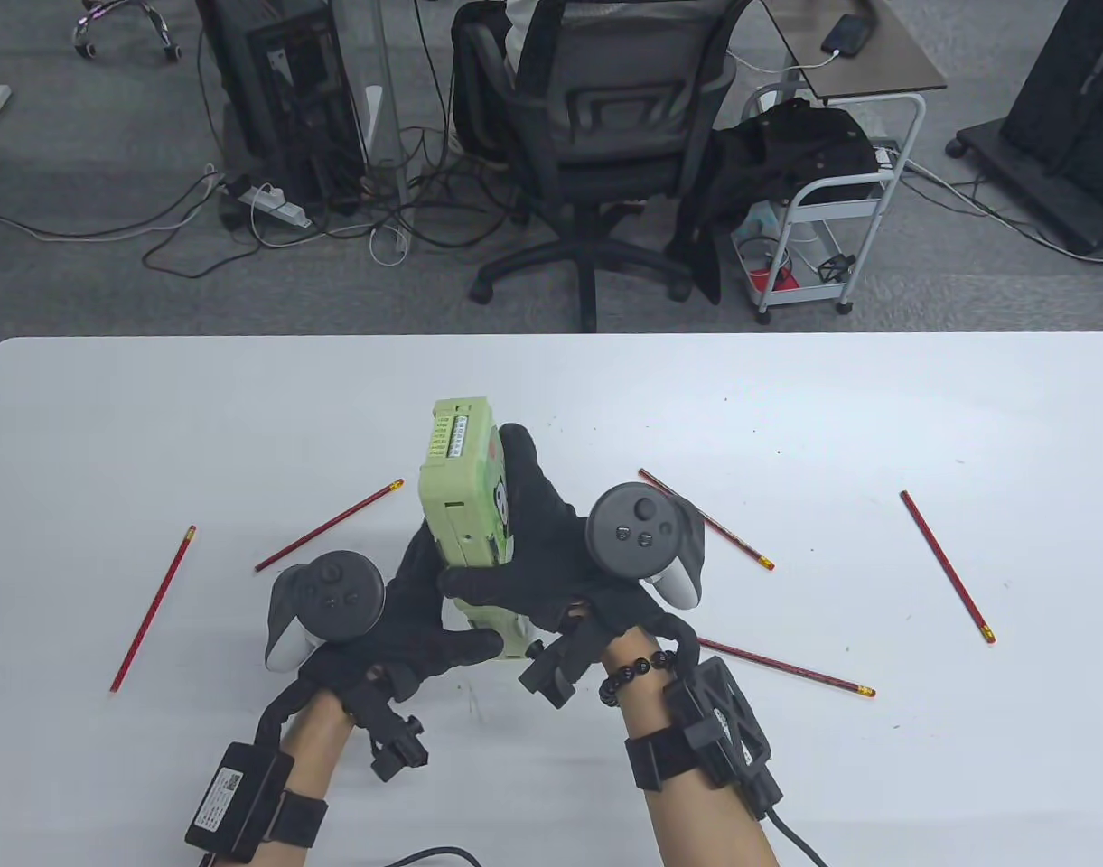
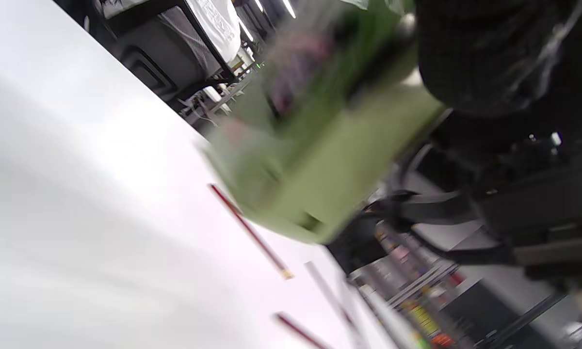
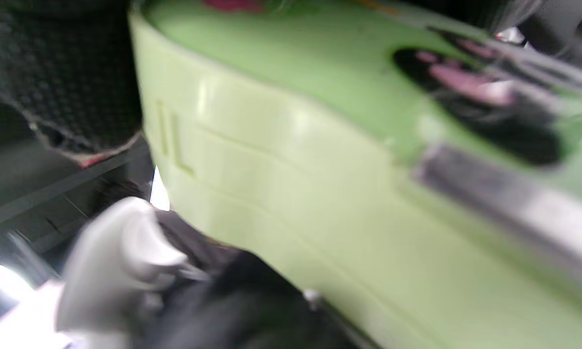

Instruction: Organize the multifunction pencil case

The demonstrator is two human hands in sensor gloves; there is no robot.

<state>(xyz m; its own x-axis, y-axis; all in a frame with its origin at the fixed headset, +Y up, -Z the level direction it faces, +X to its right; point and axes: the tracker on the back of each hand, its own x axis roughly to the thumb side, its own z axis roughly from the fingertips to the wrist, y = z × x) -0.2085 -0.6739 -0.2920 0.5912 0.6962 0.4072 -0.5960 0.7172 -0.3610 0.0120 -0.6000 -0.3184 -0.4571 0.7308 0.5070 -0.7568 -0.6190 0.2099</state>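
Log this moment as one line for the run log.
stage: case lifted, closed | left hand: grips green pencil case | right hand: grips same case | red pencils: five loose on table

Bright, even light falls from overhead on the white table (image 1: 876, 406); shadows beneath the red pencils (image 1: 947, 566) are thin and faint; a soft sheen, no hard glare, lies across the tabletop; the table view is sharp throughout, though the table's far edge bows and the room beyond leans outward at the corners. The left wrist view is smeared by motion; the green pencil case (image 2: 315, 160) is a blur there, the tabletop nearly washed out. The right wrist view is too close and out of focus; pale highlights streak the case's plastic.
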